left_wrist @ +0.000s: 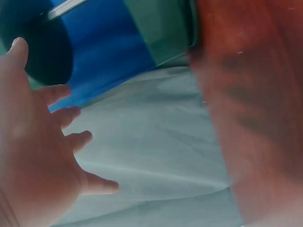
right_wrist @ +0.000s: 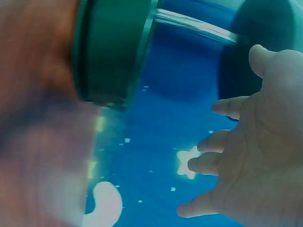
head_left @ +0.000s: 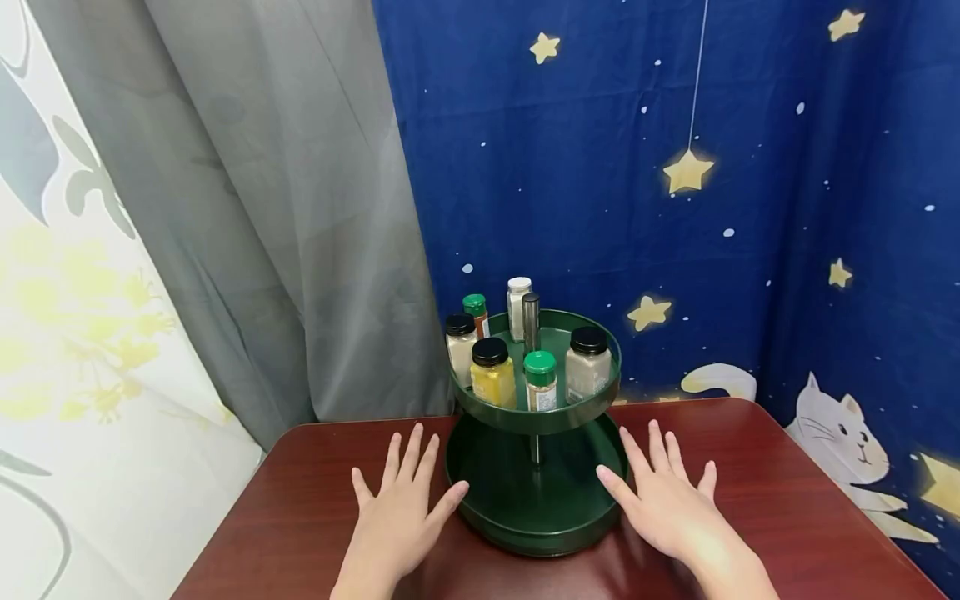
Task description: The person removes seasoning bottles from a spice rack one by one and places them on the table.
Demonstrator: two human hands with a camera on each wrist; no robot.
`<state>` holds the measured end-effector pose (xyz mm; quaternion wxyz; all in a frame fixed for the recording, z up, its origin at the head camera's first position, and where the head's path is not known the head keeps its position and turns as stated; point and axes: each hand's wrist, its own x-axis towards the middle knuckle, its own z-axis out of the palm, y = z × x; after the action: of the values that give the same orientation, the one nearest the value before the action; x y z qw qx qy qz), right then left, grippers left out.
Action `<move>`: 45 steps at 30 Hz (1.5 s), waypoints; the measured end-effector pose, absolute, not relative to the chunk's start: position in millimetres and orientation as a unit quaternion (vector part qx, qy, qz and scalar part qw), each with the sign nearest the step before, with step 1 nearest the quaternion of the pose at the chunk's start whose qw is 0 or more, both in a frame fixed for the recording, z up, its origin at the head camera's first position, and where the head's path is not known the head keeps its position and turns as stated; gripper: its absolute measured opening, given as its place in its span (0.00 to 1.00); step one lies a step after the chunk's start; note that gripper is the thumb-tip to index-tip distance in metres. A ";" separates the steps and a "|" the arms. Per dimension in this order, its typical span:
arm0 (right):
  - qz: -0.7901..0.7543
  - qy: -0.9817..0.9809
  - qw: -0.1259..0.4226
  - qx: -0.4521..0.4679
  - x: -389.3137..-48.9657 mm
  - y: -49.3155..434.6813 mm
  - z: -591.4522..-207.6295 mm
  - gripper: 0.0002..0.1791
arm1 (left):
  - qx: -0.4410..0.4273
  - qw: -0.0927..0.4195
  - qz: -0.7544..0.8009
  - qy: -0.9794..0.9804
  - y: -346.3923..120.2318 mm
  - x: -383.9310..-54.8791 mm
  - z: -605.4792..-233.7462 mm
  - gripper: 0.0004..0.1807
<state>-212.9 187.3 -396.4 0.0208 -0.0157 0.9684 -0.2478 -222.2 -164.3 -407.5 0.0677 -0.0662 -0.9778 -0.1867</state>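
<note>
A dark green two-tier round rack (head_left: 540, 517) stands on the table between both hands. My left hand (head_left: 401, 508) is beside its left side, fingers spread and straight, holding nothing. On the other side my right hand (head_left: 671, 508) spreads its fingers the same way, its thumb overlapping the lower tray's edge in the head view. Jars crowd the upper tray: a yellow jar with black lid (head_left: 493, 382), a green-capped bottle (head_left: 541, 383), a pale jar with black lid (head_left: 588, 367) and several others. The lower tray holds nothing.
The reddish-brown table (head_left: 322, 475) has rounded back corners. Behind it hang a grey curtain (head_left: 337, 250) and a blue curtain (head_left: 585, 192) with stars and a white cat. A white patterned curtain (head_left: 90, 333) is at the left.
</note>
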 end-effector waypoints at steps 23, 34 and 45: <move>-0.273 0.932 -0.201 -0.130 -204.4 188.6 -288.8 0.45 | -0.104 0.203 -0.198 -0.953 -163.3 -189.1 -352.8 0.47; -0.226 0.934 -0.210 -0.182 -237.6 174.6 -258.6 0.32 | -0.126 0.206 -0.183 -0.953 -152.2 -197.5 -366.5 0.48; -0.225 0.942 -0.174 -0.176 -248.8 168.2 -253.8 0.29 | -0.121 0.179 -0.186 -0.959 -151.3 -206.6 -371.1 0.49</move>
<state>-248.8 168.2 -253.8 -0.1738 -0.1760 0.9424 -0.2250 -206.6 -151.3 -371.1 0.1788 -0.1208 -0.9586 -0.1857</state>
